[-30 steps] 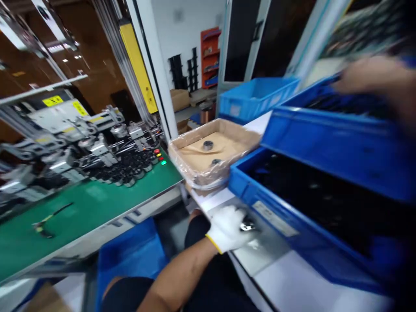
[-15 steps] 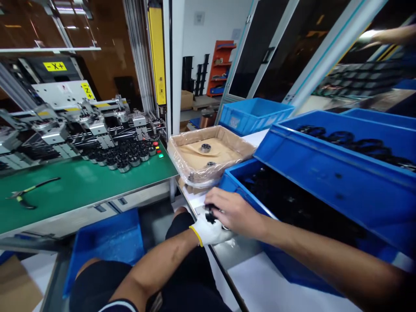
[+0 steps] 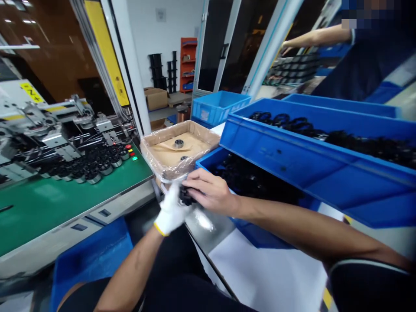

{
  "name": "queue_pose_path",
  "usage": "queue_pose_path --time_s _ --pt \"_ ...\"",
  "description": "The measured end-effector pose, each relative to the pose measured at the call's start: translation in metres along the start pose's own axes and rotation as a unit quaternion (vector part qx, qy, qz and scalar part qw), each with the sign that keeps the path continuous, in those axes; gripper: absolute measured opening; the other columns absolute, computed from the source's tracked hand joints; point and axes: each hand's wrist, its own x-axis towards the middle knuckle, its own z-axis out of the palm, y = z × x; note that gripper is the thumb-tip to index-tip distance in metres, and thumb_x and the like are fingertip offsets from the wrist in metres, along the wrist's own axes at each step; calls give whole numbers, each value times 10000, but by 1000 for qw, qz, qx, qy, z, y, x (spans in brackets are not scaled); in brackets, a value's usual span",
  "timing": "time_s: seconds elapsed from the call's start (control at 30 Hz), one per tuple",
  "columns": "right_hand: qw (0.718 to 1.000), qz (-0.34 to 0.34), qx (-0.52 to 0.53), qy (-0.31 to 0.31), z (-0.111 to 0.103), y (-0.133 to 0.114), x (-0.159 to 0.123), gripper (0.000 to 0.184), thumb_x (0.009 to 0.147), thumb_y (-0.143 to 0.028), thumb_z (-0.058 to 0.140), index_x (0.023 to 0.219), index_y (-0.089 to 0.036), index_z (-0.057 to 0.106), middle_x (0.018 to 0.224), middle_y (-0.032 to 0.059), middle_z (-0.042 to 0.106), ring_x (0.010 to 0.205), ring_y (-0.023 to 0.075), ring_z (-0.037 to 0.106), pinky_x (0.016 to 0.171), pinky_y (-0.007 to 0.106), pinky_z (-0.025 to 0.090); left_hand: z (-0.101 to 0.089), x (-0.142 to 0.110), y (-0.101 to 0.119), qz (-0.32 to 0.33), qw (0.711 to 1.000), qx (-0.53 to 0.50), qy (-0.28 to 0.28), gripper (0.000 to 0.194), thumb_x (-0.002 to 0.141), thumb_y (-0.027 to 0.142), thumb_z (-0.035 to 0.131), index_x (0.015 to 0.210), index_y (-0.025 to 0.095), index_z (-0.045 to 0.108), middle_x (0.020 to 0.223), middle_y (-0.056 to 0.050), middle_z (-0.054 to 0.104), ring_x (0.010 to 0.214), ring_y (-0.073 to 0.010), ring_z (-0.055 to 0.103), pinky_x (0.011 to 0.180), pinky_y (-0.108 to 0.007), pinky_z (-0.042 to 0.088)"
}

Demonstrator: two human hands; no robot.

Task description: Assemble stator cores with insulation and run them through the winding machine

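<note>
My left hand [image 3: 171, 211], in a white glove with a yellow cuff edge, is closed around a small black part [image 3: 186, 196] above the table edge. My bare right hand [image 3: 212, 193] has its fingers bent over the same part from the other side. Much of the part is hidden by the fingers, so its full shape does not show. Just beyond the hands stands a plastic-lined cardboard tray [image 3: 152, 149]. A metal-and-black ring part [image 3: 178, 143] lies on the paper in it, with another [image 3: 184, 159] nearer its front edge.
Blue bins [image 3: 312, 169] on the right hold many black rings and parts. At left, finished-looking round parts [image 3: 94, 173] crowd a green bench [image 3: 81, 203] before a machine. A blue bin [image 3: 94, 247] sits low beside my legs. A co-worker's arm [image 3: 320, 37] reaches across behind.
The camera view has swung to the right, so the bench and tray shift left. Both hands stay together on the black part. More of the co-worker has come into view.
</note>
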Motion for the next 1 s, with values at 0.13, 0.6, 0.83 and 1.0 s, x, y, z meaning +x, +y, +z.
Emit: queue_pose_path --time_s 0.13,0.6,0.83,1.0 --pt "999 -10 -9 31 -3 -2 4 220 964 -40 606 1145 -140 684 1018 107 691 928 151 699 786 251 626 -43 9 18 -30 995 -49 84 655 684 154 806 1304 211 606 1248 -66 696 1135 -246 679 1041 -389 540" --pt "999 13 30 43 -7 -20 6 241 942 -50 624 1157 -148 670 1039 111 668 946 163 686 804 279 630 -31 -12 52 -57 968 -245 19 883 611 277 964 1416 283 603 1272 -52 720 1098 -229 726 932 -278 614" --pt "998 -47 19 -29 -8 -17 3 565 934 -261 746 1429 -92 531 1209 209 638 1167 266 659 926 396 641 -46 -13 59 -52 979 -186 68 803 624 239 919 1372 268 628 1147 -19 728 900 -168 736 802 -238 625" --pt "998 -44 -44 10 -4 -19 -1 475 925 -251 749 1337 -91 576 1131 191 688 1047 261 698 850 386 650 -46 -15 60 -47 983 -163 68 795 624 254 914 1368 253 637 1162 -17 727 950 -180 732 869 -256 619"
